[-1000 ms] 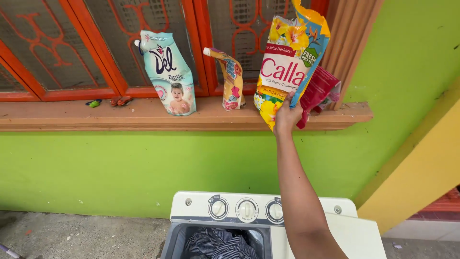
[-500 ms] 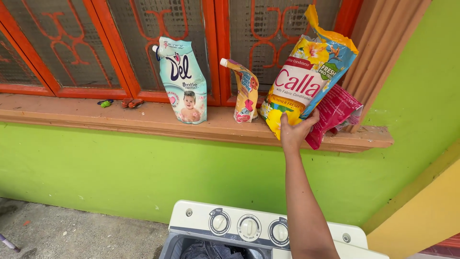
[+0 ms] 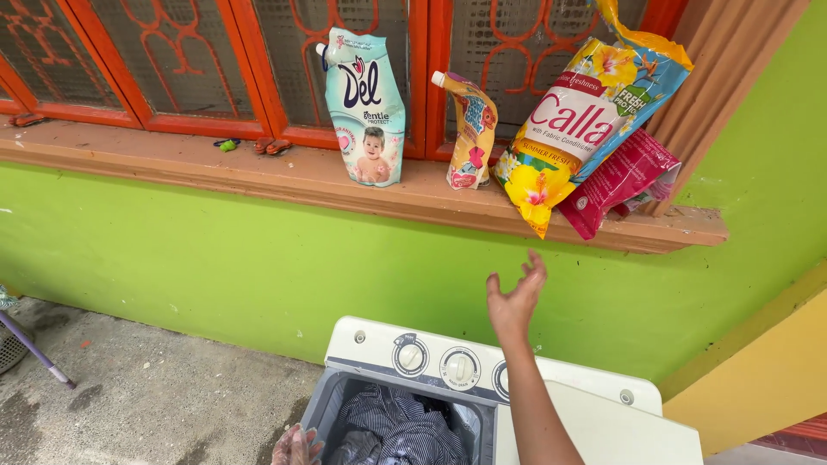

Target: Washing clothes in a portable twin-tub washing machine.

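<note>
Right hand (image 3: 514,301) raised, empty, fingers (image 3: 532,269) spread apart and slightly curled. Above the fingertips, well apart: yellow detergent bag (image 3: 586,129), leaning tilted on the window ledge (image 3: 258,176), lower corner overhanging the edge. Just right of that bag, touching it: red pouch (image 3: 620,181). Up and left of the fingers: small yellow pouch (image 3: 472,129), then pale blue pouch (image 3: 366,108), both upright. Below the wrist: washing machine (image 3: 431,362), dark striped laundry (image 3: 396,430) in the tub. Left hand (image 3: 297,446) low at the tub edge, wet-looking, finger state not discernible.

Right hand (image 3: 514,300) in open air btwn washer panel (image 3: 448,366) and sill (image 3: 370,194). Above: yellow floral bag (image 3: 579,129) overhangs sill edge; red pouch (image 3: 618,179) beside it. Green wall close behind.
</note>
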